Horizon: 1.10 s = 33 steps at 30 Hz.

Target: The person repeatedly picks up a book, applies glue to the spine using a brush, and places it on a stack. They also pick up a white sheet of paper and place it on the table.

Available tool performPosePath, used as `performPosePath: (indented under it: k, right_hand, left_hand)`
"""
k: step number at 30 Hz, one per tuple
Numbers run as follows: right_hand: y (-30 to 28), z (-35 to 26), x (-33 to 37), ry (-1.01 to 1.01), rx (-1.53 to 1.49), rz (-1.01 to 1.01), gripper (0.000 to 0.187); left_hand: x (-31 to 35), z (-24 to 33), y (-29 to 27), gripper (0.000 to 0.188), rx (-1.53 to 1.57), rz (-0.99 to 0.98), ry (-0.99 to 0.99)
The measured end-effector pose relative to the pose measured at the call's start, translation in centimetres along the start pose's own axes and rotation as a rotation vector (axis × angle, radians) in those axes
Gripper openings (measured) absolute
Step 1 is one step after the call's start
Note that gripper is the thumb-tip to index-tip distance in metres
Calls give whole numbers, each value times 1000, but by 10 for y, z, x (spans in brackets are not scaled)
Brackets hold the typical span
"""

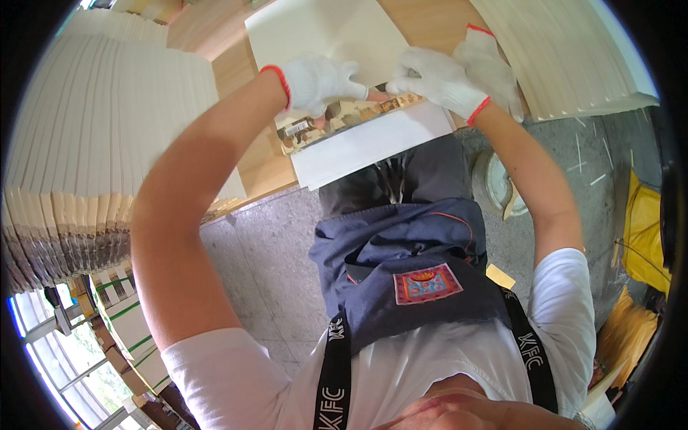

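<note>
White gloves with red cuffs cover both my hands, and bare fingertips show at the left one. My left hand (319, 84) rests across a printed sheet (295, 130), its thumb and a finger spread apart on it. This sheet has a brown, patterned picture and a barcode. At its upper right edge my right hand (437, 77) has curled fingers, with the thumb against the sheet; the fingers' undersides are hidden. Plain white sheets (380, 147) stick out below the printed one, past the table's near edge. A large cream sheet (326, 32) lies beyond my hands.
Tall rows of stacked paper (122, 107) stand at the left, and another stack (566, 57) at the right. A loose white glove (487, 64) lies beside my right hand on the wooden table (265, 161). A round whitish object (494, 179) is on the floor.
</note>
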State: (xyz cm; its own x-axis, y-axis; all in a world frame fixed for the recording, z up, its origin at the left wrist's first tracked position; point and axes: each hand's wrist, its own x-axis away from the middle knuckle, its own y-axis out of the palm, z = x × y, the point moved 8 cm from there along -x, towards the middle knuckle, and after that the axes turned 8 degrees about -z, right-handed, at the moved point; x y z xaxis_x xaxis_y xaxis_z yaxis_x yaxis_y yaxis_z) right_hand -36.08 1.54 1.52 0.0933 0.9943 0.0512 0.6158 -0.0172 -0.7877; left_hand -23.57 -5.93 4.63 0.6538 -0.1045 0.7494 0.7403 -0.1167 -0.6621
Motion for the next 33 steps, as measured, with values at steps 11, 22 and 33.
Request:
performPosePath:
  k: [11, 22, 33]
  right_hand:
    - [-42, 67, 73, 352, 396, 349, 27]
    - [47, -112, 22, -772, 434, 163, 29]
    - [136, -189, -28, -543, 512, 191, 29]
  left_hand:
    - [-9, -8, 7, 113, 92, -112, 3]
    - [-32, -33, 17, 95, 44, 72, -5]
    - [-10, -17, 5, 112, 34, -73, -79]
